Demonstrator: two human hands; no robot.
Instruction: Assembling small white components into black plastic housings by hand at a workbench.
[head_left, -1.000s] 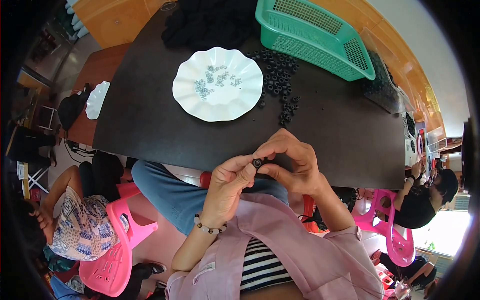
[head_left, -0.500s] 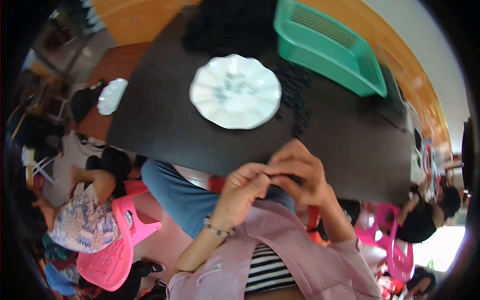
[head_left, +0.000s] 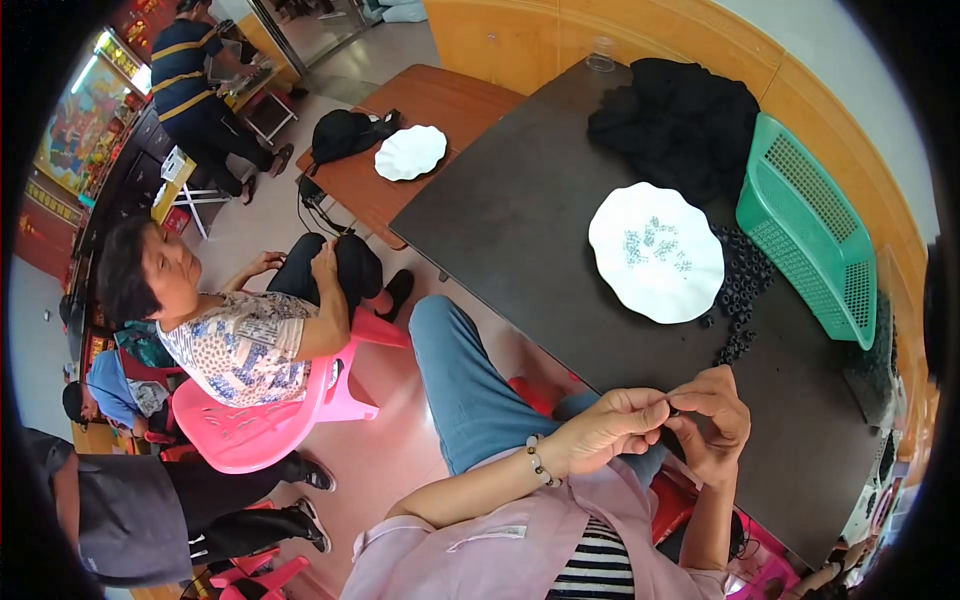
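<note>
At the table's near edge, my left hand (head_left: 618, 428) and my right hand (head_left: 714, 425) meet with their fingertips pinched together. Between them shows a small dark piece (head_left: 673, 411), mostly covered by the fingers, so its exact shape cannot be made out. Beyond the hands, a white scalloped plate (head_left: 665, 302) holds many tiny shiny grey-green bits. Right of the plate lies a loose spread of small black ring-like pieces (head_left: 738, 282), trailing toward my hands.
A green plastic basket (head_left: 795, 285) stands at the right, beside bunched black cloth (head_left: 675, 130) on the dark table (head_left: 500, 240). Left, a brown table (head_left: 460, 95) carries a second white plate (head_left: 411, 153) and a black cap (head_left: 345, 137). A seated person (head_left: 250, 340) occupies a pink chair (head_left: 225, 430).
The view has swung left, so the table and my hands appear further right and more people show. My hands stay pinched together over the small dark piece.
</note>
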